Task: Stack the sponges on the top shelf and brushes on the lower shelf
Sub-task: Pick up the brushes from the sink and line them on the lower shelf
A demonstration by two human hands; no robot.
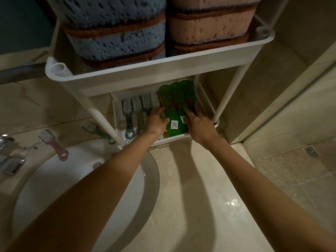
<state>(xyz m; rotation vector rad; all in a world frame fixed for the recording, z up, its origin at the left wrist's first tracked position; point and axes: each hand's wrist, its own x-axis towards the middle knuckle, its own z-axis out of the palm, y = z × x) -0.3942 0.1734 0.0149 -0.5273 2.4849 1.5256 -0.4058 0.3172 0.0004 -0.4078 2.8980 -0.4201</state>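
A white two-tier rack stands on the counter. Its top shelf (163, 71) holds a stack of blue sponges (116, 30) and a stack of pink sponges (209, 24). The lower shelf (116, 113) holds several small handled brushes (138, 106) on the left and green brushes (170, 104) standing on edge on the right. My left hand (156, 120) holds the left side of the green brushes, fingers curled on them. My right hand (200, 122) rests on their right side with fingers spread.
Two small brushes lie on the counter left of the rack, a pink one (54, 144) and a green one (96, 130). A white basin (54, 179) sits below with a tap (9, 160) at the left. A tiled floor (300, 179) drops off at the right.
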